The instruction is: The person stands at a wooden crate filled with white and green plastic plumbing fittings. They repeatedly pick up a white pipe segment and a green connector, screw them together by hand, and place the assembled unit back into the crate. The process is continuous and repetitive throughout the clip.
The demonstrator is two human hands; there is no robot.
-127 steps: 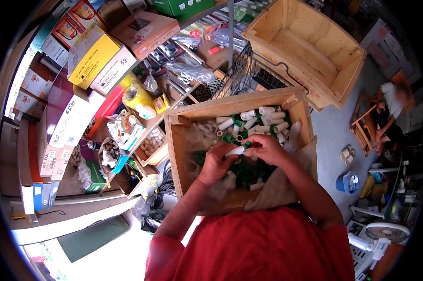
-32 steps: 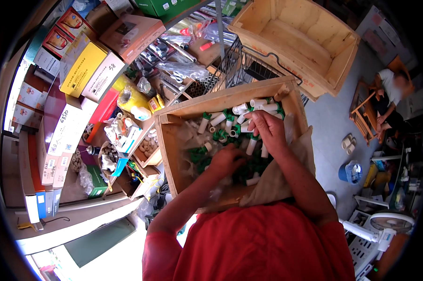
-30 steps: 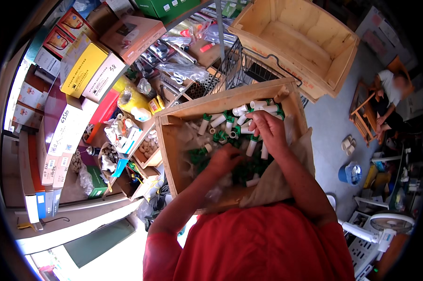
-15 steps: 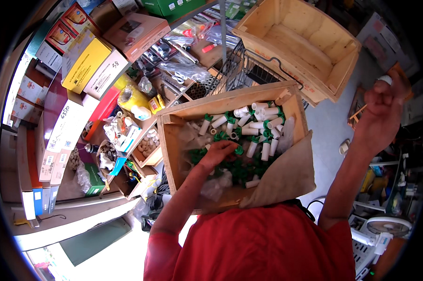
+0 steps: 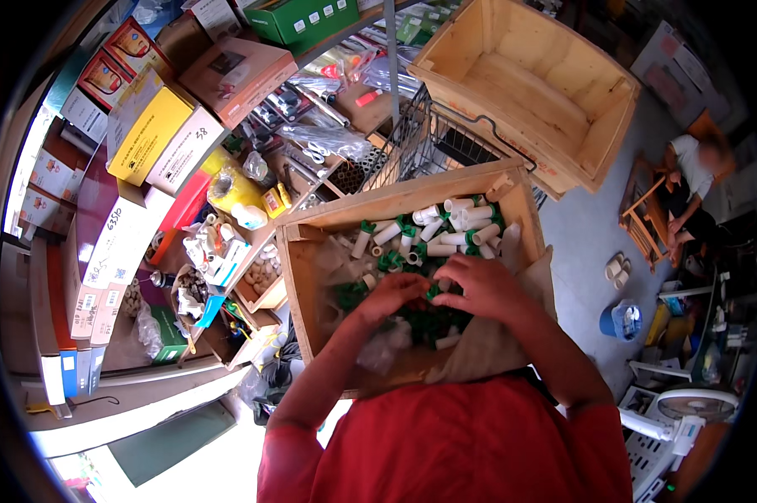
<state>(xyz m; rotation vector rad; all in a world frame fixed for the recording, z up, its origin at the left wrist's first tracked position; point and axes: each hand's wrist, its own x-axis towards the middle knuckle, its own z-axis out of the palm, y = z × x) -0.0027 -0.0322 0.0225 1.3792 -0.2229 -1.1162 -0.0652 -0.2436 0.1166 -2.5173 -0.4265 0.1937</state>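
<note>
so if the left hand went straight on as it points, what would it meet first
Probably the small green fitting just ahead, then the right hand; depth and contact are unclear.

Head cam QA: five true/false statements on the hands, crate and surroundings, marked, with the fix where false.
1. The left hand and right hand are over the near wooden crate. True.
2. Both hands wear gloves. False: they are bare.
3. A green fitting shows between the hands. True.
4. The blue bucket is inside the near wooden crate. False: it stands on the floor, to the right.
5. The other person is standing. False: seated.
</note>
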